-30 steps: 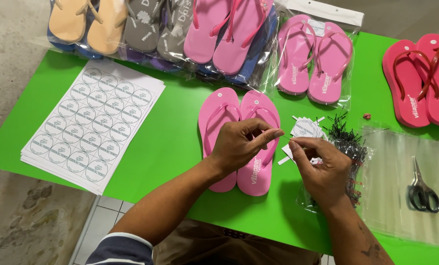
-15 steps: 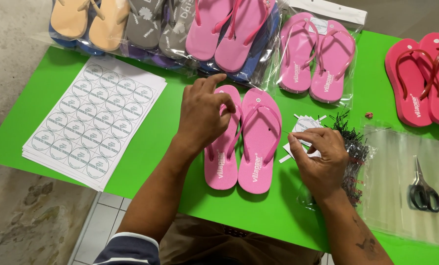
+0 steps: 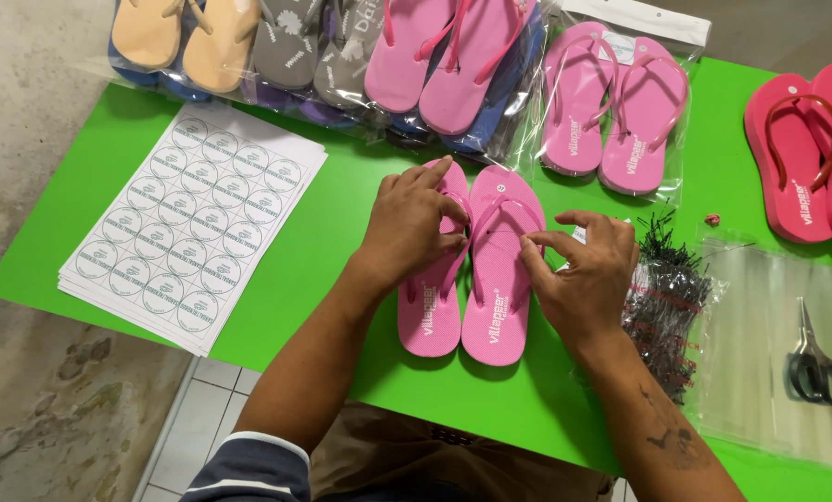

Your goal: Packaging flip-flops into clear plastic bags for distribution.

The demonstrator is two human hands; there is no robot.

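Pink flip-flops (image 3: 476, 270) dead centre of frame on the green table (image 3: 341, 214), side by side, touching, long axes running top to bottom, toes up. Left hand (image 3: 416, 223) draped over the left sandal, fingers curled round its strap. Right hand (image 3: 588, 270) just right of the pair, fingertips pinched at the right sandal's strap edge. Can't tell if anything's held in that pinch. Both hands equally close.

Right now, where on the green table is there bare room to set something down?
Bare green lies between the sticker sheets and the left hand. The right side is crowded: black ties, clear bags, scissors.
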